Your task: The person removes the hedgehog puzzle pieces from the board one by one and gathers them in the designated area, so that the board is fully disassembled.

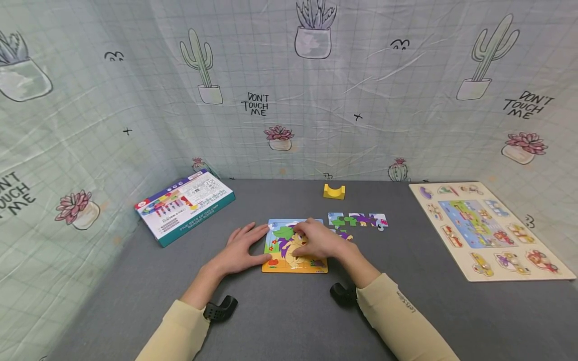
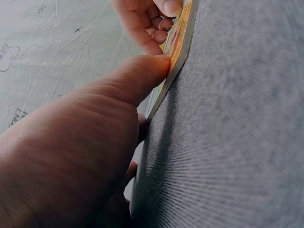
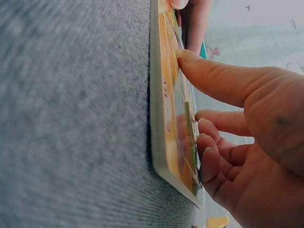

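Note:
A jigsaw puzzle (image 1: 289, 263) with a hedgehog picture lies in its tray in front of me. My left hand (image 1: 241, 250) rests at its left side, fingers spread and extended, thumb (image 2: 152, 66) touching the near left edge. Over the middle and right of the picture, my right hand (image 1: 320, 238) covers part of it. Its thumb (image 3: 194, 59) is on the picture, apart from the other fingers, which bend down beside a slightly raised puzzle edge (image 3: 188, 123). Loose puzzle pieces (image 1: 356, 219) lie beyond the right hand; one piece (image 1: 344, 234) is partly hidden by it.
A yellow arched block (image 1: 334, 191) stands at the back of the grey table. To the left is a teal-sided box (image 1: 185, 205); to the right lies a wooden peg puzzle board (image 1: 456, 265). A printed cloth (image 1: 316, 100) hangs behind.

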A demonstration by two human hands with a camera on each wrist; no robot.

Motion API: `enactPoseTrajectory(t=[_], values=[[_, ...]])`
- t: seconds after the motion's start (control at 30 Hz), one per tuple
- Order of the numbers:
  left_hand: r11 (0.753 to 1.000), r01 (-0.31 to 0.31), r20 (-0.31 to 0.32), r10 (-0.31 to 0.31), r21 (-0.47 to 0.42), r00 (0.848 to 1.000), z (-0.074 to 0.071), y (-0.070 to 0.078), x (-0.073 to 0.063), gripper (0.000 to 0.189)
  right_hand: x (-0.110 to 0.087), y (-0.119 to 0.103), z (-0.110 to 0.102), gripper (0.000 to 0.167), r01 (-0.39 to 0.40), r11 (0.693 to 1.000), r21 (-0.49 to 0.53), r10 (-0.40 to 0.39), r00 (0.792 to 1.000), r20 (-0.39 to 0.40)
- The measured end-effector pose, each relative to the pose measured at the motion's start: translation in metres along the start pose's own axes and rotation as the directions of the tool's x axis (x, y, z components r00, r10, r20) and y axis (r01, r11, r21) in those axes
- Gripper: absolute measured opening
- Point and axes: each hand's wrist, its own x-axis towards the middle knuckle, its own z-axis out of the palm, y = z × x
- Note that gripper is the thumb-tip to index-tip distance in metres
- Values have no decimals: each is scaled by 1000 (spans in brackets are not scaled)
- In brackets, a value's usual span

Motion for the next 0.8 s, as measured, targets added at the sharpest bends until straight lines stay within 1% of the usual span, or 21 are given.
enactPoseTrajectory(t=[0.13, 0.5, 0.63, 0.8], values=[[1000, 4, 3, -4, -1, 1000, 0, 1, 0, 78, -1, -1, 0, 59, 5, 1000, 1, -5, 1000, -9], [1000, 1, 2, -1, -15, 1000, 0, 1, -1, 78, 1, 0, 2, 56, -35, 999, 22, 36, 999, -5], [1000, -1, 0, 1, -14, 1000, 0, 0, 0, 78, 1, 1, 2, 56, -22, 999, 48, 24, 999, -22], [1000, -6, -1, 6, -13, 1000, 1, -1, 0, 78, 0, 1, 2, 57, 13, 996, 89, -9, 999, -46]])
